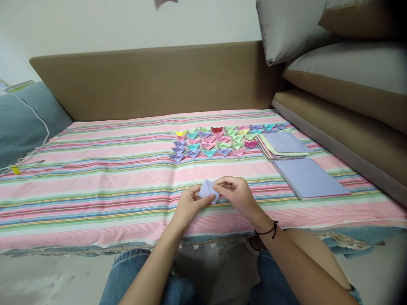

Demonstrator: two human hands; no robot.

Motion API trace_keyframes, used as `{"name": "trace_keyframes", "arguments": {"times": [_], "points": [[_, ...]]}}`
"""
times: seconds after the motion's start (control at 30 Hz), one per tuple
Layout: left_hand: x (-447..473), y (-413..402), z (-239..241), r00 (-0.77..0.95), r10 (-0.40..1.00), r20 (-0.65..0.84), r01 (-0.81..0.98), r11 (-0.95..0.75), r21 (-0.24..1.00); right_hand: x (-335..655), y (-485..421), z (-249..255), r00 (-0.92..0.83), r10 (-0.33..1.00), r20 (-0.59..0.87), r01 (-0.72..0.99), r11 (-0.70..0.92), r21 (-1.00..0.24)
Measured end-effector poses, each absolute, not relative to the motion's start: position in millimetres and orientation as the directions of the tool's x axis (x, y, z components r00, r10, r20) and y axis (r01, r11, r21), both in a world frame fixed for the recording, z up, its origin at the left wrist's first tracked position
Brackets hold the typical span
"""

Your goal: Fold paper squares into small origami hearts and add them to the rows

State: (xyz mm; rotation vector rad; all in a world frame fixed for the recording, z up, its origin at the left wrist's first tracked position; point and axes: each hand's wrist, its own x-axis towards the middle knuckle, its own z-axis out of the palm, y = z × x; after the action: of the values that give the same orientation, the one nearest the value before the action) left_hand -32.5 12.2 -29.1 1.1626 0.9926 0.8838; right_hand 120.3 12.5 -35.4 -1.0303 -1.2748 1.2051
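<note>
Lilac paper piece [209, 191], partly folded, is pinched at its edges by closed fingers [219, 185] of left hand [187, 205] and right hand [237, 195], low over the striped cloth [95, 186]. Finished folded shapes [219, 140] lie in rows beyond; paper stacks [310, 178] within right's reach.

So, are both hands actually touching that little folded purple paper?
Touching. The head view shows left hand and right hand fingers pinching the folded purple paper from both sides.

Pale wall [95, 21], tan upholstered bed frame [152, 80], striped sheet [95, 178], grey pillows [295, 29], grey floor [47, 279]
</note>
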Motion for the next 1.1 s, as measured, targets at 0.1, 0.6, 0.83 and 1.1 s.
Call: {"name": "trace_keyframes", "arguments": {"times": [0.1, 0.6, 0.83, 1.1], "points": [[-31.8, 12.9, -28.3, 0.291, 0.947, -0.137, -0.105, 0.174, 0.979, 120.8, 12.1, -36.8, -0.106, 0.984, 0.14, -0.024, 0.138, -0.99], [-34.9, 19.0, -35.8, 0.053, 0.993, -0.101, -0.252, 0.111, 0.961, 112.4, 8.9, -35.3, -0.152, 0.987, -0.052, -0.101, -0.068, -0.993], [-36.9, 17.1, -30.6, 0.266, 0.957, -0.115, -0.05, 0.133, 0.99, 125.4, 16.4, -34.8, 0.159, 0.986, 0.04, -0.164, 0.066, -0.984], [-33.7, 14.0, -29.9, 0.36, 0.932, -0.054, -0.021, 0.066, 0.998, 134.3, 15.2, -27.9, 0.162, 0.984, 0.075, -0.174, 0.103, -0.979]]}}
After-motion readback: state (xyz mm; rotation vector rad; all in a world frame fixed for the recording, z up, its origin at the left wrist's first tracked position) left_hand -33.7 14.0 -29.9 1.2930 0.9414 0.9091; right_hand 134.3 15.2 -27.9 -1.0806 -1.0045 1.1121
